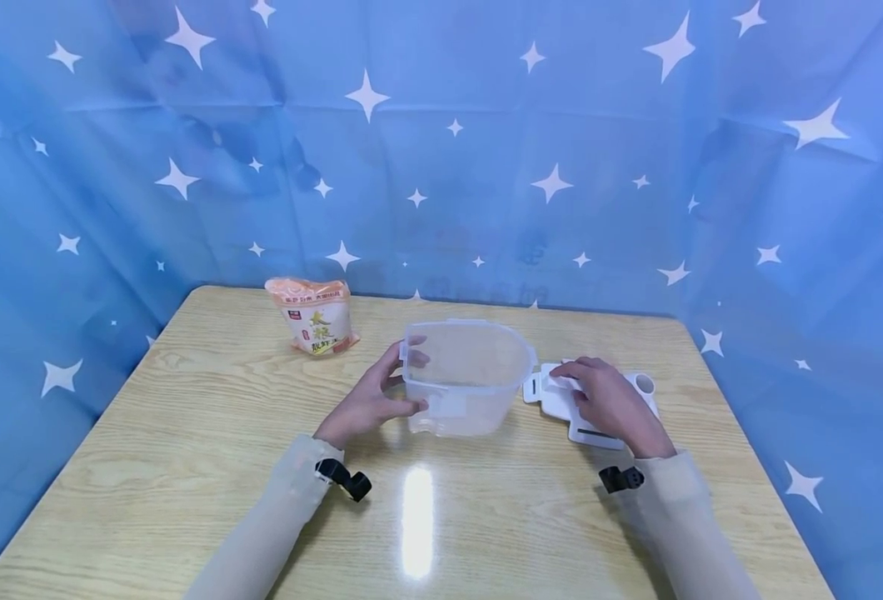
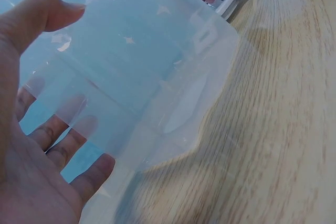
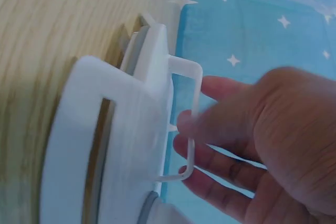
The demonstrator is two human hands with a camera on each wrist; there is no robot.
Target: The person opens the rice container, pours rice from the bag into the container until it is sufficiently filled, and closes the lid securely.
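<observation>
Left hand (image 1: 370, 402): yours, grasping the clear plastic container (image 1: 466, 375) by its near-left wall.
Right hand (image 1: 612, 402): yours, fingers relaxed, resting on the white lid (image 1: 646, 387).
Rice bag (image 1: 312, 315): beyond your left hand, on the worktop (image 1: 187, 433).

Orange food pouch (image 1: 311, 316) on wooden table (image 1: 187, 450)

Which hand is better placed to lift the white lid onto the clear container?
Probably the right hand: it already rests on the white lid, just right of the clear container. The left hand holds the container's left wall, so it can steady it.
</observation>
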